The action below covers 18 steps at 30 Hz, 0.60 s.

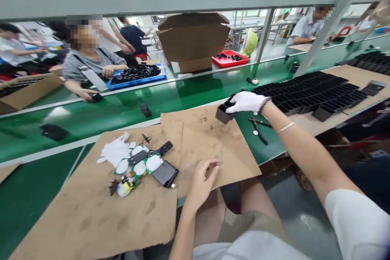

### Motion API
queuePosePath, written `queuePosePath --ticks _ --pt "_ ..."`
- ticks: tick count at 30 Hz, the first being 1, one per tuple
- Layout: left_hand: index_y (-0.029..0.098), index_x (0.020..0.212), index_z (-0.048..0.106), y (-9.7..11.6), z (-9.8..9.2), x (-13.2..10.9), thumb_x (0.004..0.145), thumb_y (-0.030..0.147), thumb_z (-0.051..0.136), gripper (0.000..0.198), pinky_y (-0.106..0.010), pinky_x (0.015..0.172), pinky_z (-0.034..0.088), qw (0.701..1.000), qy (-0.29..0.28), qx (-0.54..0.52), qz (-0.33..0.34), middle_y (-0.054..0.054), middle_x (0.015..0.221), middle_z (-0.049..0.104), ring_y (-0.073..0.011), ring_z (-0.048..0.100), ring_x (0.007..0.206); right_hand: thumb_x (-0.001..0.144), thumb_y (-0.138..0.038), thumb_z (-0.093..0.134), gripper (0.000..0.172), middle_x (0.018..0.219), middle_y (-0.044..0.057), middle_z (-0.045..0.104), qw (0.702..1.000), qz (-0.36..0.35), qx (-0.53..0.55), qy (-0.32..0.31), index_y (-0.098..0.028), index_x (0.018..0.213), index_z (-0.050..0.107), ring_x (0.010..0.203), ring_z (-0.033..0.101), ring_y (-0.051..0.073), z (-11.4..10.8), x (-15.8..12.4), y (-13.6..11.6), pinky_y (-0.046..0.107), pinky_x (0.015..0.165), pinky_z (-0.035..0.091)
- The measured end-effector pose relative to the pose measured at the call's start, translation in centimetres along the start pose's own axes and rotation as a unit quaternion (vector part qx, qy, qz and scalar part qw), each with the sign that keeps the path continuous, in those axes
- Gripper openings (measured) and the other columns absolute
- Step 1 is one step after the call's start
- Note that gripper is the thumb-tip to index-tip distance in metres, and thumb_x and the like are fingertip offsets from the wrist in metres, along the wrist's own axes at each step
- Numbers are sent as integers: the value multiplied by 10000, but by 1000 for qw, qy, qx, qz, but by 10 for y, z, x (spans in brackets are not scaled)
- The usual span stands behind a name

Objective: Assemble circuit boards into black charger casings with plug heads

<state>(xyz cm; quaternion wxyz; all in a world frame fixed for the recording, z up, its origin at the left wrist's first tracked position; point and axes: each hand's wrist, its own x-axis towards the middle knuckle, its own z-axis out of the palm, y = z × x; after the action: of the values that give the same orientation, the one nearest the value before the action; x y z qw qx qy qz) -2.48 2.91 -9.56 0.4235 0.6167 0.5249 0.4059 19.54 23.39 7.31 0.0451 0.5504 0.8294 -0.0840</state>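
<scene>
My right hand (245, 102), in a white glove, grips a black open-topped plastic box (224, 114) at the cardboard's far right corner. Bare and loosely curled, my left hand (204, 176) rests near the front edge of the cardboard sheet (219, 146) with nothing in it; its thumb stands apart from the fingers. To its left lie a dark rectangular case (165, 173), green circuit boards with white round parts (140, 167) and a crumpled white glove (114, 149). Rows of similar black boxes (304, 91) stand beyond my right forearm.
Black-handled pliers (258, 130) lie right of the cardboard. A green conveyor belt (189, 89) runs behind, carrying scattered black parts (145, 109). Across it, a person (91, 63) handles parts beside a blue tray (137, 79). A metal shelf beam (152, 2) crosses overhead.
</scene>
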Motion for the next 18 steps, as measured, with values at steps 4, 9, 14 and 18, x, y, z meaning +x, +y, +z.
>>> queuePosePath --ticks 4,9,14,18 --pt "205 1073 724 0 1 0 948 366 584 247 -368 964 515 1000 8 -28 -9 -93 1079 750 -218 680 1018 844 -696 575 555 932 108 769 998 -38 21 -35 -173 899 751 857 706 243 30 63 -70 295 674 458" --pt "204 1071 724 0 1 1 959 368 582 244 -343 950 509 999 13 -43 -13 -83 1058 746 -204 670 999 958 -562 598 451 1154 90 706 995 -68 20 -66 -162 1151 676 1041 673 227 58 90 -135 422 937 548" --pt "206 1059 723 2 0 1 963 362 578 235 -338 944 511 998 17 -53 -16 -80 1047 747 -203 668 991 988 -442 607 359 1273 78 644 992 -93 18 -83 -175 1225 648 1109 646 237 56 85 -144 425 954 575" --pt "203 1045 724 3 1 1 946 389 603 242 -333 927 519 997 21 -75 -16 -81 1035 748 -202 674 975 985 -435 613 362 1288 75 636 992 -106 18 -65 -173 1233 647 1116 643 246 50 66 -137 421 950 579"
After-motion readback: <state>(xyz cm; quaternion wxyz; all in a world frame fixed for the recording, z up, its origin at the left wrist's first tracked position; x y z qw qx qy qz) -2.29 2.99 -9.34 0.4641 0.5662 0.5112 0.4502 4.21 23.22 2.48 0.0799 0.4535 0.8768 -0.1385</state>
